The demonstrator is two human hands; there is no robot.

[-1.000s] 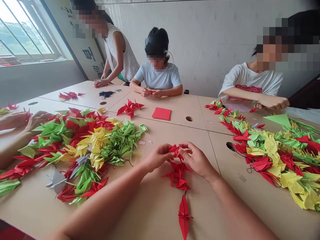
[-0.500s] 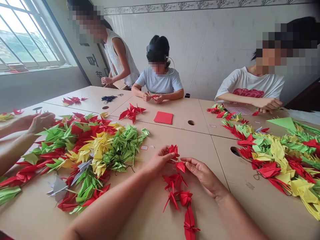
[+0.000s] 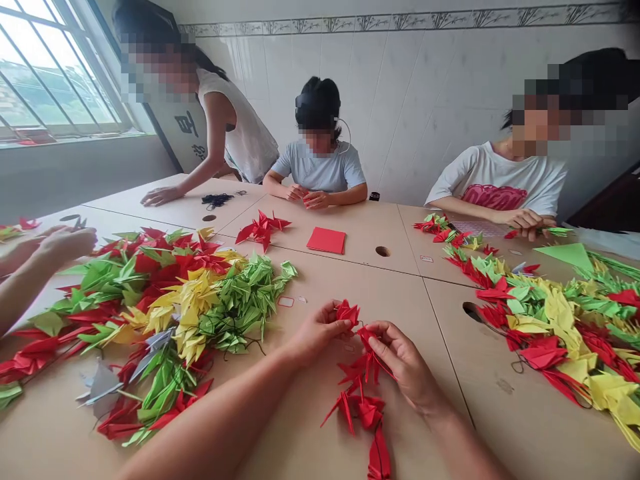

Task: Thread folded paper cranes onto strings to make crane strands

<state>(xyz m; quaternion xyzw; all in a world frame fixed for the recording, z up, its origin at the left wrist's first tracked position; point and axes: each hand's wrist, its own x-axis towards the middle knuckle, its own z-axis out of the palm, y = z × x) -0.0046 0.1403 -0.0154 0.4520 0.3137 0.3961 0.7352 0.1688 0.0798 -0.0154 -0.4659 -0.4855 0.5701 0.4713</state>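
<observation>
Between thumb and fingers, my left hand (image 3: 327,327) pinches a red paper crane (image 3: 347,313). My right hand (image 3: 400,357) is closed on a second red paper crane (image 3: 367,339), just to the right of the first. Dark thread shows between these two cranes. Below them, a strand of red paper cranes (image 3: 371,412) hangs down and lies on the table (image 3: 300,427) toward me. Its near end runs out of view at the bottom. My fingers partly hide both held cranes.
A large heap of green, yellow and red folded paper (image 3: 193,293) lies left; another colourful pile (image 3: 560,320) lies right. Red paper sheets (image 3: 326,241) and red cranes (image 3: 261,230) lie ahead. Co-workers sit and lean around the table; another person's hands (image 3: 65,245) are at left.
My right hand has moved left and closed on the second crane, lifting the strand slightly. The leaning co-worker has reached onto the table, and the red cranes near that hand are gone.
</observation>
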